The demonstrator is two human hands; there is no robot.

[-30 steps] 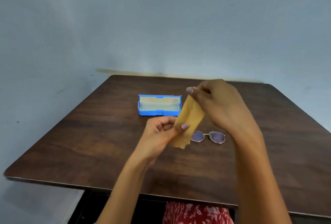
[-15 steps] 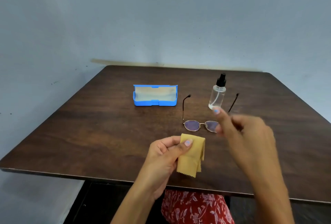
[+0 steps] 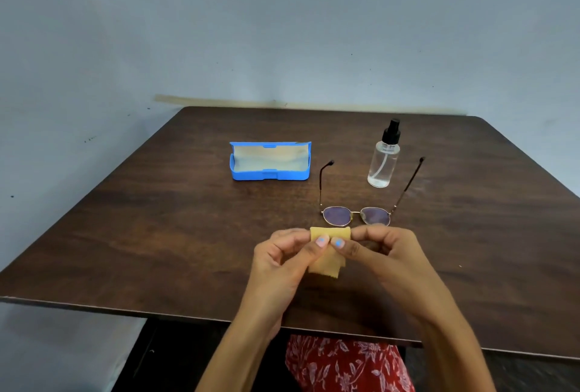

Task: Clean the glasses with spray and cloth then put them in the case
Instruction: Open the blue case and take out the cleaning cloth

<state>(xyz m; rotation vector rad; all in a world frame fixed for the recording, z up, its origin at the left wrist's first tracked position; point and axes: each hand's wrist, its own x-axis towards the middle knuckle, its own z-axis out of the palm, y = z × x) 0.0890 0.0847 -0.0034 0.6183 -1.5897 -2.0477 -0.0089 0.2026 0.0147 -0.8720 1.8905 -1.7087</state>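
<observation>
One bench [image 3: 157, 234], dark wood grain, carries every item and stands against a pale blue wall [image 3: 282, 30].

One case [image 3: 270, 161], blue, lies open toward the far edge, left of centre. Its long axis runs parallel to the far edge, and the pale lining faces the near edge.

One pair of glasses [image 3: 357, 215], thin metal frame with tinted lenses, rests on the bench right of centre, temples unfolded. The lenses face the near edge; both temples run away toward the far edge, the right one splaying outward. The lens line lies parallel to the near edge.

One spray bottle [image 3: 383, 159], clear with a black pump top, stands upright between the two temple tips, near the far edge and well apart from the case.

One cloth [image 3: 328, 252], yellow and folded, is held above the bench just nearer than the glasses, its folded edge uppermost and parallel to the near edge, its loose end hanging down.

Two hands hold it. The left hand [image 3: 279, 261] pinches the cloth's upper left between thumb and curled fingers; the right hand [image 3: 381, 250] pinches the upper right likewise. The thumbs lie side by side on the cloth's face.
</observation>
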